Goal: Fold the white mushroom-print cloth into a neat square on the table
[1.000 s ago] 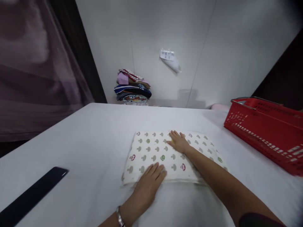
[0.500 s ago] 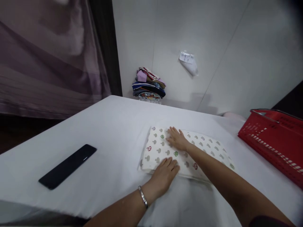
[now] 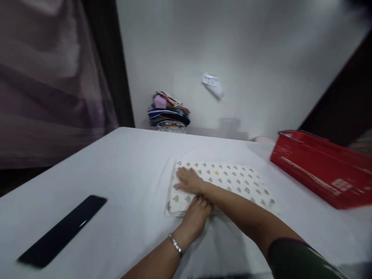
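Observation:
A folded white cloth [image 3: 229, 180] printed with small grey mushrooms lies flat on the white-covered table. My right hand [image 3: 189, 181] rests palm down on its upper left part, fingers spread, slightly blurred. Just below, my left hand [image 3: 197, 216], with a silver bracelet [image 3: 175, 244] at the wrist, is at the near edge of the cloth. Its fingers are bent over that edge and look closed on it; the thumb is hidden. The right wrist passes close above the left fingertips.
A long dark flat object [image 3: 62, 232] lies on the table [image 3: 116, 166] at left. At right stands a red plastic basket [image 3: 316, 166]. Beyond the far edge is a stack of folded fabrics [image 3: 169, 114] by the wall. A mauve curtain [image 3: 46, 89] hangs at left.
My right hand has moved left across the cloth. The left fingers have curled at its near edge. The cloth's visible print differs, with a yellow mushroom now showing. The camera view has shifted.

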`<action>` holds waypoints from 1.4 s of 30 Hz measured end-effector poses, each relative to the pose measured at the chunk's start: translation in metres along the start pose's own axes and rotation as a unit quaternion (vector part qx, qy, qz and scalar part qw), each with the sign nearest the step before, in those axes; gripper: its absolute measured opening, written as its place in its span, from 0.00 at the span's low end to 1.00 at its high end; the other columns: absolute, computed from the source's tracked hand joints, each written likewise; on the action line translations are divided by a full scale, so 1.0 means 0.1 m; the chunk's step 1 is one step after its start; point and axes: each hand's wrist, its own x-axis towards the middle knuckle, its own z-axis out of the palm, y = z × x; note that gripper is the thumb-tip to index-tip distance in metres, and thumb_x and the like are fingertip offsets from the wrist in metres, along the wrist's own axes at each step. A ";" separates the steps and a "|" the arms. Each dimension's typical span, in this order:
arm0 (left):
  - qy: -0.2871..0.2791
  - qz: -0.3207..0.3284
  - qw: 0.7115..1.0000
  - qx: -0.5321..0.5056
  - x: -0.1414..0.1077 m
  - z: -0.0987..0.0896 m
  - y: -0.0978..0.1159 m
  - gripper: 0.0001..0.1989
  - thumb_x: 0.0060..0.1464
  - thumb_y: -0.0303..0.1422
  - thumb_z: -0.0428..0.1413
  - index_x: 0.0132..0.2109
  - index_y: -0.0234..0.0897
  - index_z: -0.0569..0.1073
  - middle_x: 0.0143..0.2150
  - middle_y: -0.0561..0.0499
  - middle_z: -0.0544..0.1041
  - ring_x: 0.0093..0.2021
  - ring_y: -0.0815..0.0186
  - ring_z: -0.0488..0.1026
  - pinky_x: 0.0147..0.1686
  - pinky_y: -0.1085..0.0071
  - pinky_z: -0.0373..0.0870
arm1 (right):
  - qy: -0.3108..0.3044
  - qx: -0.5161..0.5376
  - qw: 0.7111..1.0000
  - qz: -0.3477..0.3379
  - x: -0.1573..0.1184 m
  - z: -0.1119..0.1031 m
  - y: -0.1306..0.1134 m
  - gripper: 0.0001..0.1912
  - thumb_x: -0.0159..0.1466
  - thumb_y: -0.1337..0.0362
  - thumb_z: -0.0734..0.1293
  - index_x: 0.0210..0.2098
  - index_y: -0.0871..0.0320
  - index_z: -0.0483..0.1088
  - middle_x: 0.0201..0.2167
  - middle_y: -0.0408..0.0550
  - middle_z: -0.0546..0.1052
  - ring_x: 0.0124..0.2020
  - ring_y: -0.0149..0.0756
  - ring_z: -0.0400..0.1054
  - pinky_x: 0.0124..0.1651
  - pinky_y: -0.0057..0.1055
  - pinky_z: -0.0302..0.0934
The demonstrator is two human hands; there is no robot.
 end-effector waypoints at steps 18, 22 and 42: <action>-0.037 -0.003 0.999 0.009 -0.06 0.06 -0.18 0.34 0.42 0.15 0.44 0.58 0.38 0.65 0.62 0.48 0.63 0.64 0.58 0.56 0.61 0.53 0.56 | 0.094 -0.095 0.915 0.380 -2.06 -0.29 1.34 0.32 0.67 0.50 0.51 0.65 0.61 0.49 0.68 0.55 0.43 0.68 0.43 0.31 0.64 0.48 0.31; -0.038 -0.004 0.999 -0.018 -0.06 -0.02 -0.16 0.28 0.49 0.21 0.47 0.58 0.39 0.66 0.62 0.49 0.65 0.63 0.60 0.58 0.61 0.54 0.57 | 0.066 -0.045 0.897 0.434 -2.47 -0.23 1.64 0.33 0.66 0.47 0.49 0.64 0.59 0.50 0.68 0.55 0.45 0.68 0.45 0.36 0.63 0.51 0.39; -0.046 -0.299 0.947 0.105 0.16 -0.28 -0.83 0.29 0.58 0.45 0.41 0.60 0.33 0.63 0.65 0.43 0.58 0.66 0.56 0.49 0.60 0.56 0.52 | 0.181 0.073 0.813 0.549 -2.10 -0.52 2.59 0.27 0.65 0.51 0.56 0.52 0.64 0.69 0.49 0.58 0.74 0.47 0.44 0.70 0.46 0.31 0.61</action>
